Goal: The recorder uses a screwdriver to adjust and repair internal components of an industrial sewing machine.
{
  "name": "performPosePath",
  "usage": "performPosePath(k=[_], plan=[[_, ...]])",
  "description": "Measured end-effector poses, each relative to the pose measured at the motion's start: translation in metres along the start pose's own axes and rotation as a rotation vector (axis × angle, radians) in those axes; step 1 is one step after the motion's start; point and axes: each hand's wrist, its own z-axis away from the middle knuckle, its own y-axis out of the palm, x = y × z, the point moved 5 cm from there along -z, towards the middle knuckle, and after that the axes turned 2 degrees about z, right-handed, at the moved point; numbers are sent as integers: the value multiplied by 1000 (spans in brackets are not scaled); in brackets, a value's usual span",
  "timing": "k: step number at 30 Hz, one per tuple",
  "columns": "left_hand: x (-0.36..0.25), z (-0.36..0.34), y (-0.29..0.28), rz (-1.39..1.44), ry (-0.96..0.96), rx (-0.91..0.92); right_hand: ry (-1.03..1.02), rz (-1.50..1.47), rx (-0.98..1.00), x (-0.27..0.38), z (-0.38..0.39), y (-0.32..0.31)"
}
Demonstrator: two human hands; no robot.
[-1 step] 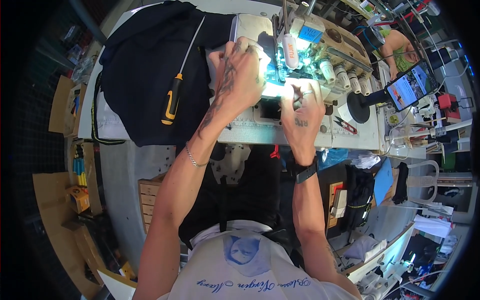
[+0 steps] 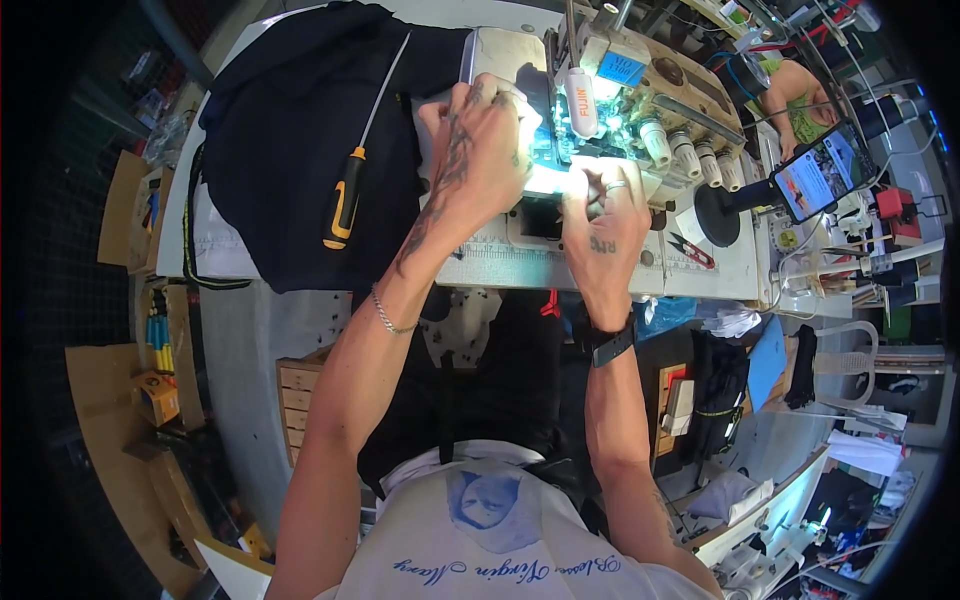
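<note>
An overlock sewing machine (image 2: 690, 85) stands on the white table, its needle area lit by a small white lamp (image 2: 581, 108). My left hand (image 2: 482, 145) is at the machine's left front, its fingers curled in; whatever they grip is hidden. Just in front of the needle area, my right hand (image 2: 606, 225) has thumb and fingers pinched together. Glare covers their tips, so I cannot make out what is between them. Left of my hands, a screwdriver (image 2: 345, 200) with a yellow and black handle lies on dark navy cloth (image 2: 270, 150).
Red-handled thread snips (image 2: 692, 252) lie right of my right hand. A phone (image 2: 822, 172) is held up by a stand with a round black base (image 2: 715, 215). Thread tension knobs (image 2: 685, 155) line the machine's front. Another person (image 2: 800, 100) sits at the far right.
</note>
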Motion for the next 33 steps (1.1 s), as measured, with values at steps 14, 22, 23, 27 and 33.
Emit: performPosePath(k=[14,22,23,27,33], plan=[[0,1,0,-2,13,-10,-11,6,6,-1,1,1],[-1,0,-1,-7,2,-2,-9,17,16,1,1,0],[-1,0,-1,-12,-3,2,-14,20,15,1,1,0],[-1,0,-1,-20,-11,8,-6,8,9,0,1,0],[0,-1,0,-19,-10,14,-23,9,-2,0,1,0]])
